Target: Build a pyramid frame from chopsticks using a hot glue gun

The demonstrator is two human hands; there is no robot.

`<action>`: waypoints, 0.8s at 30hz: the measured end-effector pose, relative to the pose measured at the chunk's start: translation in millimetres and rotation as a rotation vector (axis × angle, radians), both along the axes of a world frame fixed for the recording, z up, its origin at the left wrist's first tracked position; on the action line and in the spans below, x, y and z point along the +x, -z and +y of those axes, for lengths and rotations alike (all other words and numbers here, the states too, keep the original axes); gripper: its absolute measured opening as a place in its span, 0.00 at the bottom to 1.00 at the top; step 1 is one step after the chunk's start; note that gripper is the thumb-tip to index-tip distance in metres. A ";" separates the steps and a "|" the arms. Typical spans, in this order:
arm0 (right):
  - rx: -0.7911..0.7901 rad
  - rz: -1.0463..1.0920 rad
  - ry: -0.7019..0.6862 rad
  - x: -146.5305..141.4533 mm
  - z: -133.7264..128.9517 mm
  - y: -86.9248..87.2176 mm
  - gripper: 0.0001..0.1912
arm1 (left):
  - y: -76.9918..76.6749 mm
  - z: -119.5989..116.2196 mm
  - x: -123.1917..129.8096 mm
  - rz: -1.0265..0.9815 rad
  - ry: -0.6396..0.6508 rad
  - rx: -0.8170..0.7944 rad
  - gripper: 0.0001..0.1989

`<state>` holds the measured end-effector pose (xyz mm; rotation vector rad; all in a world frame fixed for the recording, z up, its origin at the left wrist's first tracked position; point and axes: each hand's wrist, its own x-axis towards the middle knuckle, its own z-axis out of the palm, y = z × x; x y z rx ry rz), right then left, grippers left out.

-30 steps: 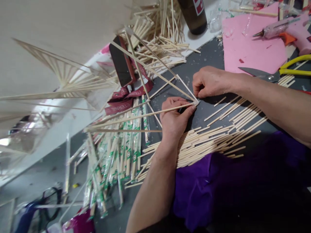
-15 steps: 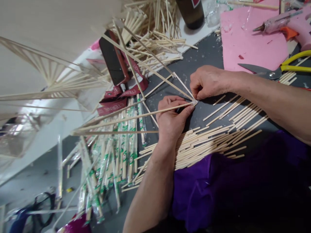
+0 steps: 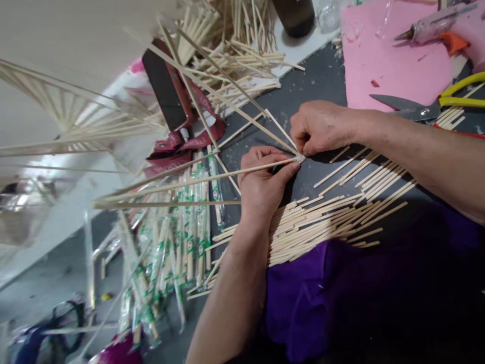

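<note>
- Gray tabletop point(image 3: 318, 83), dusted with pale specks, spreads beneath a pale wall point(image 3: 76, 30) as a person works with two bare hands over a stick frame point(image 3: 212, 178).
- Several long sticks of the frame already meet at a whitish joint point(image 3: 300, 158), between the two hands near the middle of the table; the rest of the frame reaches left across the work area.
- By the look of it, the piece is partly built: its sides stand open, while loose sticks point(image 3: 314, 227) lie unattached in front of the person and wrapped chopsticks point(image 3: 189, 237) sit in their sleeves to the left (how many belong to the frame cannot be told).
- Behind it, a blurred ribbed lattice point(image 3: 87, 131) appears further along, its sticks fanned close together.
- Left hand point(image 3: 261, 177) lies low, forearm rising from the bottom edge, thumb and fingers pinched closed on the frame just beside the joint.
- Right hand point(image 3: 318, 126) comes in from the right, wrist bent, fingers curled and thumb at the joint's far side; whether they pinch anything is hidden.
- Glue gun point(image 3: 435, 25) rests on a pink sheet point(image 3: 394, 60), yellow-handled scissors point(image 3: 413, 108) at its near edge, both apart from the hands.
</note>
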<state>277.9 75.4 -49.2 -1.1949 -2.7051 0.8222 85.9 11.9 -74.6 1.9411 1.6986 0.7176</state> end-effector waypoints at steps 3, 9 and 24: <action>-0.019 0.040 0.018 0.0 0.5 3.0 0.11 | -0.4 0.3 0.5 0.011 -0.003 -0.002 0.03; 0.004 0.079 0.020 0.8 -0.2 4.5 0.10 | 1.4 1.5 0.0 -0.010 0.013 0.013 0.03; 0.068 -0.072 0.202 -7.1 -11.7 2.3 0.06 | 5.5 2.4 0.7 -0.004 0.028 0.032 0.02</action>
